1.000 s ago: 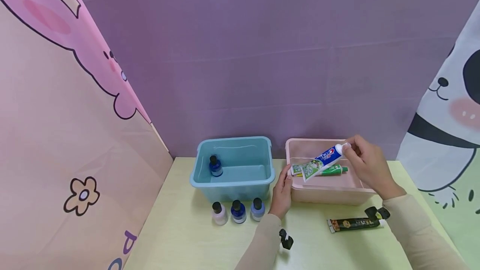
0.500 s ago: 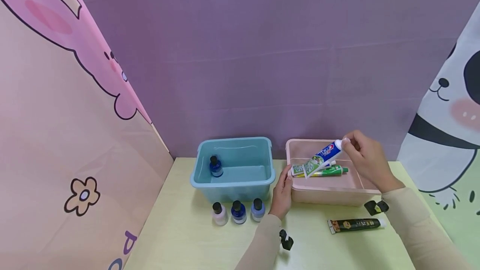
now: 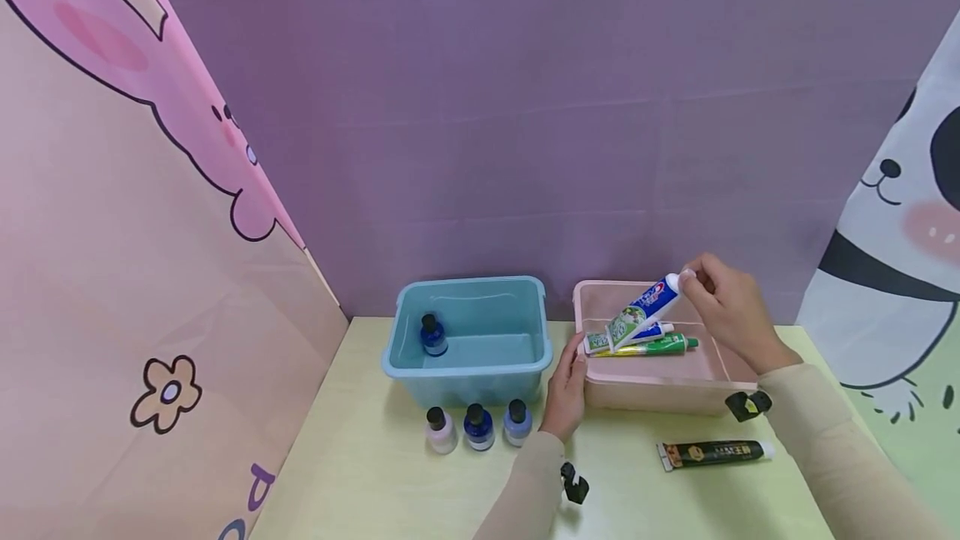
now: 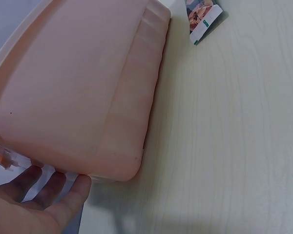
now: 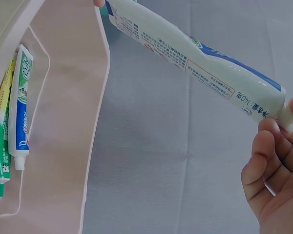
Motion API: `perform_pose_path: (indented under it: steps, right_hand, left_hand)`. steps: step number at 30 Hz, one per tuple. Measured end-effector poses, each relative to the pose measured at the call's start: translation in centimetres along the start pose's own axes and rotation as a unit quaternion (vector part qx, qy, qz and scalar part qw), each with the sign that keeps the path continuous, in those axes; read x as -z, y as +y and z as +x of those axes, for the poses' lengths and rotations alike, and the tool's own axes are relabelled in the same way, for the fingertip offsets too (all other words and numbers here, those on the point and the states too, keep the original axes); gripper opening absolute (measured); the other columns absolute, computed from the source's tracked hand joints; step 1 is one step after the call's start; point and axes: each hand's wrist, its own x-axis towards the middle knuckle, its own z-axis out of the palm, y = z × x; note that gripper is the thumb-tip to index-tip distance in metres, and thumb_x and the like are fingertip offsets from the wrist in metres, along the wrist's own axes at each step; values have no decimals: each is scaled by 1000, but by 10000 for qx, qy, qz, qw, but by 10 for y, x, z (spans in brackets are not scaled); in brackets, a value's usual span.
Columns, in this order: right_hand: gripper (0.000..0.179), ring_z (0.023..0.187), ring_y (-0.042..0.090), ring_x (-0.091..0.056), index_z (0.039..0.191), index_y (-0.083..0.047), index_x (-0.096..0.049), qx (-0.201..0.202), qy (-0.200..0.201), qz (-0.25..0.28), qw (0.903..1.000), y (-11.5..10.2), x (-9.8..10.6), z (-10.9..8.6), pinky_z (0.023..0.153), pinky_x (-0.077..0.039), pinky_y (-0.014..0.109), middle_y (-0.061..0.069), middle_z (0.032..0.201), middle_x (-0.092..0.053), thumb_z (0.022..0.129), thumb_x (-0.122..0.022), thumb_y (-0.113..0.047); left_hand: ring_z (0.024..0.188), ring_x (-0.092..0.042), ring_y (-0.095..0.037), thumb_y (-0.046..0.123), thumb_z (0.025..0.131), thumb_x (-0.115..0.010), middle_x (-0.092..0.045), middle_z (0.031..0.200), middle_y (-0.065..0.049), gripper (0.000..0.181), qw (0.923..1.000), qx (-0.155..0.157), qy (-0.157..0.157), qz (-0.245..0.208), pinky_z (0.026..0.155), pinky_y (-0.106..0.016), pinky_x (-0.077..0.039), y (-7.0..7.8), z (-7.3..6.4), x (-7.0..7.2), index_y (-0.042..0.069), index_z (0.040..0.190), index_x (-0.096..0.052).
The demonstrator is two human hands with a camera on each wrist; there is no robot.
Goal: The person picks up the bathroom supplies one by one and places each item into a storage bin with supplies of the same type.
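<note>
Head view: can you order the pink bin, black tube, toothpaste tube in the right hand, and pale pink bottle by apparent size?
1. Pink bin
2. Black tube and held toothpaste tube: too close to rank, the held one being raised and tilted
3. Pale pink bottle

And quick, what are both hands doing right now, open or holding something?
Left hand: open, touching the end of the pink bin.
Right hand: closed, pinching the blue-and-white tube by its capped end.

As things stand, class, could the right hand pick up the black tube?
Probably not yet: the right hand pinches a toothpaste tube by its cap, though nothing covers the black tube.
</note>
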Motion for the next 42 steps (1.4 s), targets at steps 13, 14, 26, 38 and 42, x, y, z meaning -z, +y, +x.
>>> perform_pose_path:
  steps: [13, 14, 26, 38, 42]
  right_hand:
    - [26, 69, 19, -48, 106, -7, -63, -221, -208, -24, 9995, 0, -1, 16, 58, -38, 26, 7, 78, -57, 106, -48, -28]
    - [26, 68, 19, -48, 106, -7, -63, -204, -195, -24, 9996, 0, -2, 17, 58, -38, 26, 6, 77, -57, 106, -49, -28]
    - [22, 68, 20, -48, 102, -8, -64, -261, -225, -10, 9994, 13, -13, 30, 59, -37, 28, 6, 77, -58, 104, -49, -25]
    - [23, 71, 20, -49, 103, -5, -64, -203, -483, -54, 9986, 20, -22, 39, 62, -37, 30, 7, 79, -61, 104, -50, -23]
    - [22, 71, 21, -49, 103, -5, -64, -208, -597, -54, 9980, 23, -27, 42, 61, -38, 29, 7, 79, -60, 104, -51, -23]
  left_hand:
    - [155, -32, -23, 42, 112, -34, -34, 166, 11, 40, 9996, -293, -11, 58, 125, -55, -30, -1, 0, 2, 61, 147, -36]
    - [155, -32, -23, 42, 112, -34, -34, 166, 11, 40, 9996, -290, -19, 49, 124, -55, -30, -1, 0, 1, 61, 147, -36]
    - [155, -33, -24, 46, 111, -33, -35, 165, 12, 42, 9998, -159, -13, 80, 124, -58, -29, -2, 0, 0, 54, 152, -37]
    - [155, -33, -24, 42, 112, -34, -34, 165, 12, 40, 9999, -141, -19, 30, 124, -57, -30, -2, 0, 0, 62, 146, -36]
    - [155, -33, -24, 40, 112, -34, -34, 165, 12, 41, 9999, -120, -16, 12, 123, -58, -30, -1, -1, 0, 62, 146, -36]
